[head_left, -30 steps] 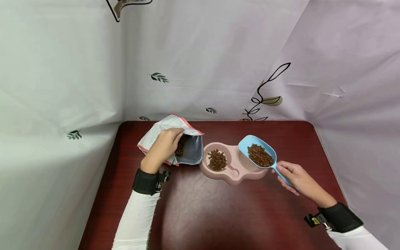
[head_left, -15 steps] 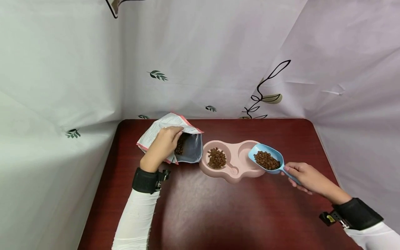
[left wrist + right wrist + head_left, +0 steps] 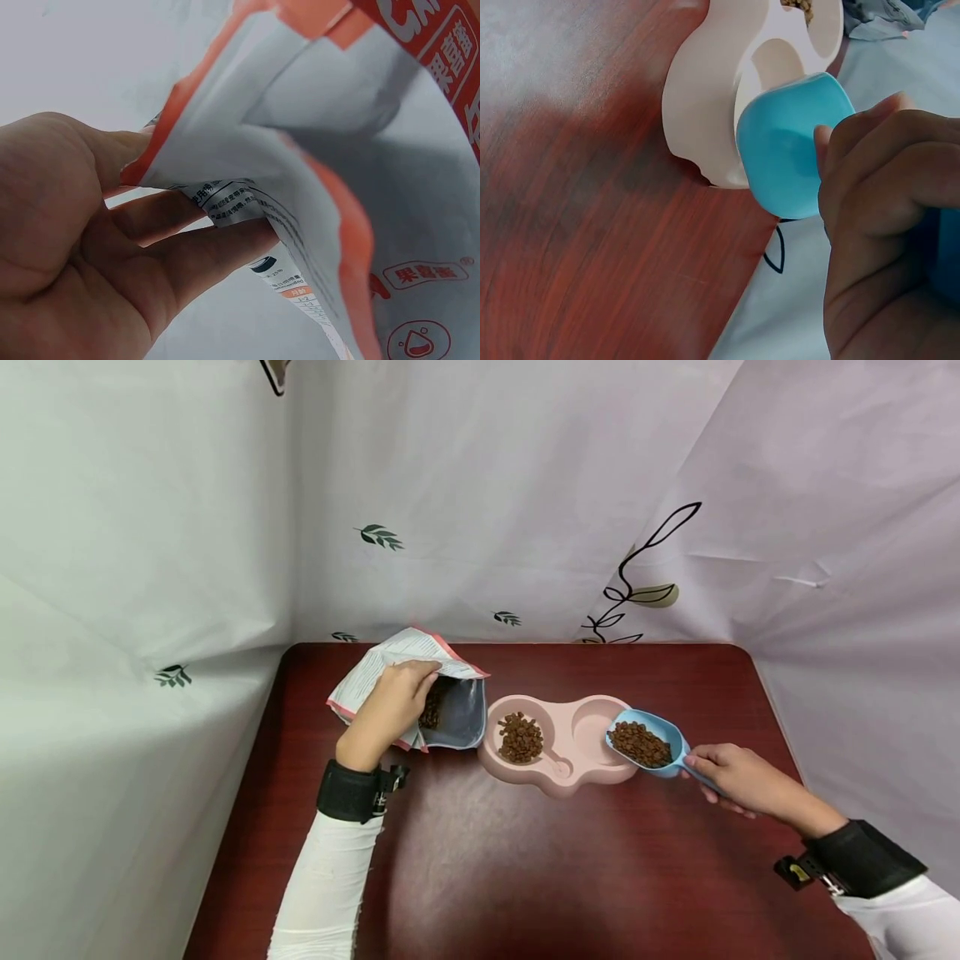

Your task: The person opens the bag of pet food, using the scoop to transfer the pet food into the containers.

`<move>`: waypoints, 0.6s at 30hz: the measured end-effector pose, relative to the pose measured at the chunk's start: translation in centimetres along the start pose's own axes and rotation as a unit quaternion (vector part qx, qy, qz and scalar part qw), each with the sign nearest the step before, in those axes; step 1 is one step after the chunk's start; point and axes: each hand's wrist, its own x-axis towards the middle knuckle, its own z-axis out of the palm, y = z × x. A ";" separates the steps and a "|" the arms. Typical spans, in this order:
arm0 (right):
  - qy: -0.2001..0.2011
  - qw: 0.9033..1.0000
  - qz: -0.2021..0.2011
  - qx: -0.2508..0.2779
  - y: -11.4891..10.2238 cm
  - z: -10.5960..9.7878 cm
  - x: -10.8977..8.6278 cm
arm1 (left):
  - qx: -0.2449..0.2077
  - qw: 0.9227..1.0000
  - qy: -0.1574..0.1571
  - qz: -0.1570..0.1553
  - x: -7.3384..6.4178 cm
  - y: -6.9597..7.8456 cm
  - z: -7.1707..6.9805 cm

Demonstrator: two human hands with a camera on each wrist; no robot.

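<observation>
My left hand (image 3: 395, 703) pinches the top edge of a white and red pet food bag (image 3: 367, 681), holding its mouth open; brown kibble (image 3: 431, 706) shows inside. In the left wrist view, the fingers (image 3: 202, 259) curl around the bag's folded paper edge. My right hand (image 3: 742, 779) grips the handle of a light blue scoop (image 3: 670, 735) heaped with kibble. The scoop's front lip overlaps the right-hand bowl of a pink double pet bowl (image 3: 566, 727), whose left bowl holds a pile of kibble (image 3: 521, 738). In the right wrist view, the scoop's underside (image 3: 791, 150) faces the camera.
Everything rests on a dark red wooden table (image 3: 525, 860) with rounded back corners. A whitish curtain (image 3: 480, 502) with leaf prints hangs behind it and at both sides. The bag's mouth lies right beside the bowl's left end.
My right hand has carried the loaded scoop to the right and slightly down, from over the right bowl to its outer edge. The left hand keeps its hold on the bag.
</observation>
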 end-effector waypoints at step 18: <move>-0.005 0.999 0.008 -0.039 -0.8 -0.4 0.4 | 0.001 1.000 -0.005 -0.008 0.0 0.0 0.0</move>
